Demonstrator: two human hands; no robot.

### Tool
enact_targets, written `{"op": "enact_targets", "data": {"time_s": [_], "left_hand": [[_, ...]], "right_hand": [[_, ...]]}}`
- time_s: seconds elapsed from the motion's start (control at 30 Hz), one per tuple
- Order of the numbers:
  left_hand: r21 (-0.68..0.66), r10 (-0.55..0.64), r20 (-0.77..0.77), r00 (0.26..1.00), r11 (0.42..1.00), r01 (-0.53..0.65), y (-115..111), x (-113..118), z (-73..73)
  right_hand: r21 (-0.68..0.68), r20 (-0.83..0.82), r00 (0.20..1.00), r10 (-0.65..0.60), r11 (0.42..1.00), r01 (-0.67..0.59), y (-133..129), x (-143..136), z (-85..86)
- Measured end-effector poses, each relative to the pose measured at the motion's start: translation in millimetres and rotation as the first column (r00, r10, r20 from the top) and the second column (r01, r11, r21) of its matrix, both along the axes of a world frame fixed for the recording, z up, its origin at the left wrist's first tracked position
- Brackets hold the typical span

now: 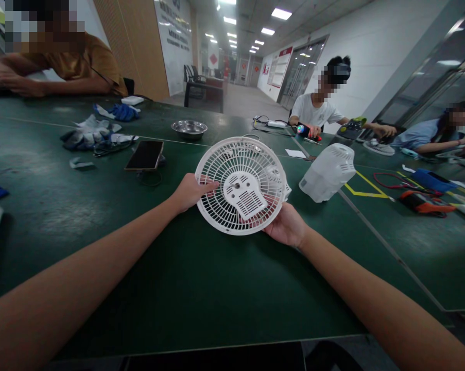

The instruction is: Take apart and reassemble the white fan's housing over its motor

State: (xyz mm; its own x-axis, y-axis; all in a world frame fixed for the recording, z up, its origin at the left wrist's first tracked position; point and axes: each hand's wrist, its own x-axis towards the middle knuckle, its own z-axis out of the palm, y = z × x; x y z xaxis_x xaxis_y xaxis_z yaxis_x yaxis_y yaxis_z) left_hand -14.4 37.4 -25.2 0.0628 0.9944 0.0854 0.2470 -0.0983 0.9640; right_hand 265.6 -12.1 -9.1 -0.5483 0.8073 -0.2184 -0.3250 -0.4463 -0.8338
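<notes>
**Both hands hold a white fan grille (243, 188) over the green table (201, 299)**

The round grille is in the middle of the view, held by the person at its two sides, with its face tilted upward and toward the camera. In its centre there is a solid plate (251, 200) with slots and small holes, and thin ribs run from this plate to the rim.

The left hand (189, 193) grips the left edge: its thumb lies across the ribs on the near face, and the other fingers are mostly hidden behind. The right hand (288, 225) grips the lower right edge from below; its fingers reach behind the grille and can be seen partly through the openings. Whether the rim touches the table, I cannot tell.

Just to the right of the grille, a whitish plastic housing (328, 172) is on the table. Behind the grille, a little to the left, there is a metal bowl (189, 129). Farther left are a device with a dark screen (144, 155) and some blue and white gloves (95, 135). On the far right lies an orange and black instrument (426, 202), near yellow tape (367, 194). Three other people sit around the table.
</notes>
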Motion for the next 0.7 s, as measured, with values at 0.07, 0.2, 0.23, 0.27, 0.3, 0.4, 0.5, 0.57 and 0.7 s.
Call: {"op": "enact_targets", "data": {"time_s": [0.07, 0.2, 0.23, 0.27, 0.3, 0.4, 0.5, 0.57, 0.7], "left_hand": [[0.0, 0.001, 0.004, 1.0, 1.0, -0.001, 0, 0, -1.3], [0.043, -0.011, 0.095, 0.995, 0.999, 0.007, 5, -1, -10.1], [0.039, -0.014, 0.175, 0.985, 0.999, 0.007, 7, -1, -12.6], [0.027, -0.018, 0.264, 0.964, 1.0, 0.011, 10, -1, -14.7], [0.02, -0.019, 0.325, 0.945, 1.0, 0.013, 12, 0, -16.2], [-0.007, 0.013, 0.349, 0.937, 1.0, -0.011, 16, 0, -17.0], [-0.04, 0.061, 0.274, 0.96, 0.998, -0.052, 18, 1, -15.1], [-0.053, 0.087, 0.271, 0.959, 0.996, -0.075, 18, 0, -14.6], [-0.061, 0.059, 0.296, 0.953, 0.997, -0.043, 19, -4, -18.2]], "right_hand": [[0.039, 0.009, 1.0, -0.024, 0.999, 0.023, -1, 0, 0.1], [0.17, 0.081, 0.988, -0.131, 0.979, 0.116, -6, -2, 2.5], [0.209, 0.097, 0.982, -0.16, 0.968, 0.137, -7, -2, 3.0], [0.248, 0.11, 0.976, -0.186, 0.956, 0.154, -7, -2, 3.4], [0.288, 0.121, 0.97, -0.212, 0.942, 0.17, -8, -2, 3.5], [0.397, 0.139, 0.944, -0.299, 0.89, 0.224, -6, 1, 2.9], [0.468, 0.138, 0.909, -0.394, 0.835, 0.291, -3, 6, 3.1], [0.51, 0.133, 0.884, -0.449, 0.795, 0.328, -1, 7, 4.3], [0.578, 0.109, 0.851, -0.514, 0.729, 0.367, -1, 8, 8.0]]}}
